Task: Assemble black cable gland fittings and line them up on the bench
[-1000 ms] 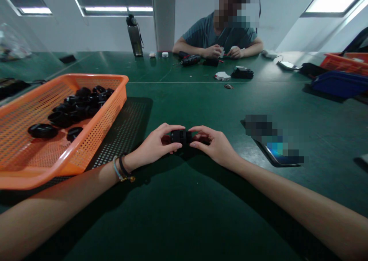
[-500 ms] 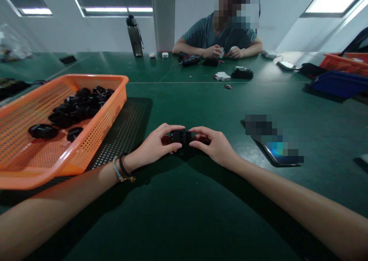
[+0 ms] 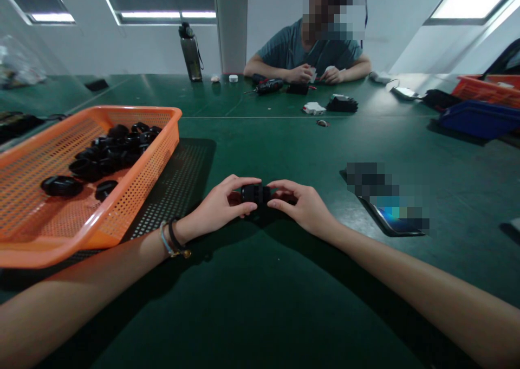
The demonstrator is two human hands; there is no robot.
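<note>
Between my two hands is a black ribbed cylindrical plastic part (image 3: 259,193), held sideways just above the green table (image 3: 252,298). My left hand (image 3: 227,198) is closed on its left end, thumb in front and fingers behind. With thumb and fingertips, my right hand (image 3: 298,204) pinches the narrower right end. Fingers cover parts of both ends, and the dark finish hides finer detail. To the left, an orange perforated basket (image 3: 150,166) contains several black plastic parts (image 3: 108,152) that look similar.
A phone (image 3: 400,225) lies right of my hands. Across the table sits a co-worker (image 3: 280,49), near a power drill (image 3: 268,85) and a black box-shaped item (image 3: 342,103). A dark bottle (image 3: 190,54) stands at the back. Blue (image 3: 473,120) and red (image 3: 487,90) bins are far right.
</note>
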